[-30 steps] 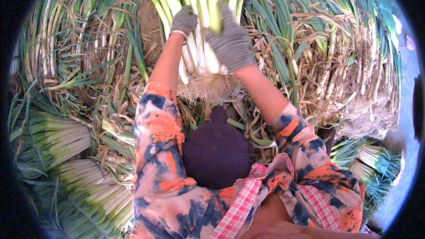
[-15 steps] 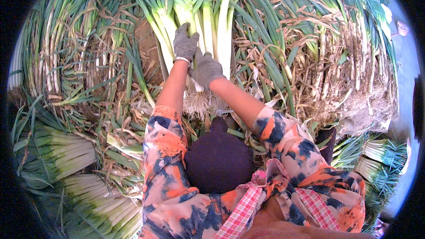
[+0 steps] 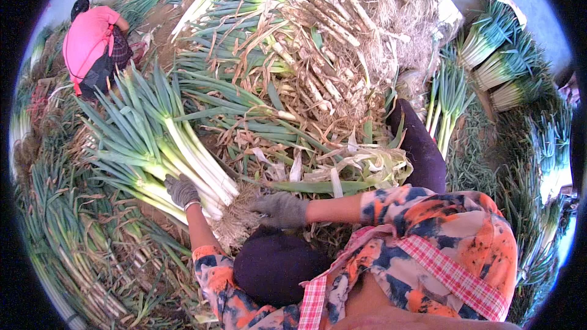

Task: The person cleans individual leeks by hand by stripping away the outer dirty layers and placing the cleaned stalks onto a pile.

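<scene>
From the head view I see my left hand (image 3: 181, 190), in a grey glove, with its grip clamped on the white stalks of a leek bundle (image 3: 160, 146). The bundle lies on the ground at lower left, leaves fanning up and left, roots (image 3: 235, 220) pointing toward my knee (image 3: 275, 266). My right hand (image 3: 282, 209), also gloved, rests at the roots, fingers curled loosely together on them. Beyond lies a big leek heap (image 3: 318, 67). A person in a pink shirt (image 3: 92, 43) crouches at upper left. Trimmed bundles (image 3: 501, 55) lie at upper right.
</scene>
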The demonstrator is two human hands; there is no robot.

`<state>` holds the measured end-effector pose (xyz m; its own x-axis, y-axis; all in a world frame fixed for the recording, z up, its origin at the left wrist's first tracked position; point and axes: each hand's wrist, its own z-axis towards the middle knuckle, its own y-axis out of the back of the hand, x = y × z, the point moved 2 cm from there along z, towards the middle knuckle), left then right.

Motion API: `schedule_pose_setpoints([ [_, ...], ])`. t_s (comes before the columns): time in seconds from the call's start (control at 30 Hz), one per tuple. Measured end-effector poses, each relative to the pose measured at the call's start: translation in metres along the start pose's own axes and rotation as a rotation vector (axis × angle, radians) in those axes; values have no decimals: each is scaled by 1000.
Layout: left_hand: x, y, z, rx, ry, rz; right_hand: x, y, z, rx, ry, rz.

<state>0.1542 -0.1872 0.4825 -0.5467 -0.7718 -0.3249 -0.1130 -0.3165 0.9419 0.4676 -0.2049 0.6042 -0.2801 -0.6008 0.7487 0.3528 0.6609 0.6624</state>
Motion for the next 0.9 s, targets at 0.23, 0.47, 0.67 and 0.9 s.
schedule_pose_setpoints([
  [0.23,-36,7,-13,16,-69,182,-46,35,-71,-74,-90,131],
  [0.47,-33,-12,-18,47,55,259,-143,133,-82,-178,-12,-650],
  [0.67,-55,14,-30,-1,59,290,-199,393,-41,-1050,-582,-861],
  [0.9,-49,-12,-15,77,-108,338,-296,499,-8,-320,-924,-890],
])
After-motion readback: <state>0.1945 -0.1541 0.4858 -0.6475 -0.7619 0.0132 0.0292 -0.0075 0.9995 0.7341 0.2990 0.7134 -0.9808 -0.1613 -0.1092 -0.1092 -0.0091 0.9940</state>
